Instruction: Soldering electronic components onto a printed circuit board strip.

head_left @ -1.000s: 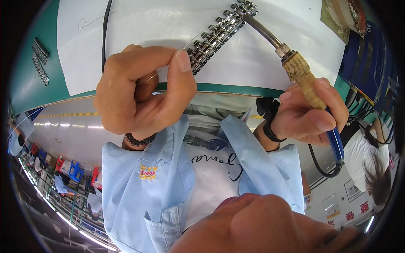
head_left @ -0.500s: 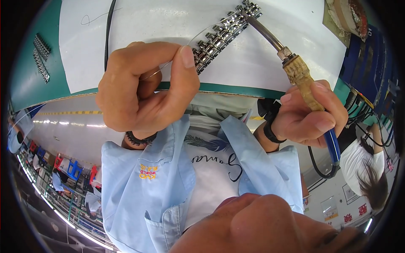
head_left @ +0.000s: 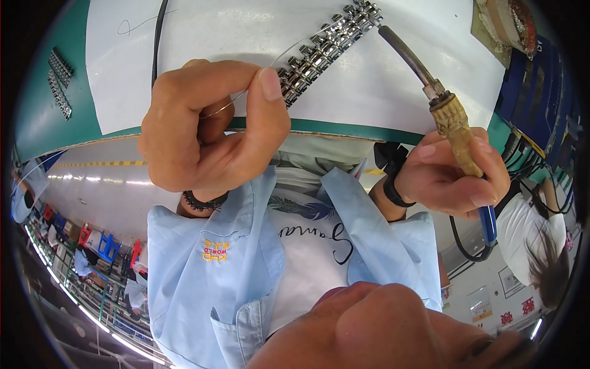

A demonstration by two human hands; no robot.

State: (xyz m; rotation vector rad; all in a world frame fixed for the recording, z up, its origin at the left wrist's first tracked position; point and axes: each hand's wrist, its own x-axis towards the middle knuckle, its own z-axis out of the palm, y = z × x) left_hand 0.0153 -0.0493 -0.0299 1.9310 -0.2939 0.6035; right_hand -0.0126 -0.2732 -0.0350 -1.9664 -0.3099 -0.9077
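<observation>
My left hand (head_left: 212, 126) is closed, pinching a thin solder wire (head_left: 287, 51) between thumb and index finger. The wire arcs up along a row of small shiny metal parts (head_left: 316, 61) that lies slantwise on a white sheet (head_left: 246, 31). My left fingertips hide the near end of that row. In my right hand (head_left: 452, 172) is a soldering iron (head_left: 456, 129) with a blue handle and a yellowish, worn wrapping. Its tip is at the far right end of the row; whether it touches cannot be told.
Two short strips of similar metal parts (head_left: 60, 86) lie on the green mat (head_left: 31, 123) at the left. A black cable (head_left: 160, 49) crosses the sheet, near a loose bit of wire (head_left: 141, 26). At the right are a brownish lump (head_left: 507, 24) and dark blue equipment (head_left: 534, 92).
The soldering iron has shifted right, its tip moving from the upper side of the row to its far right end. My left hand and the wire have barely moved.
</observation>
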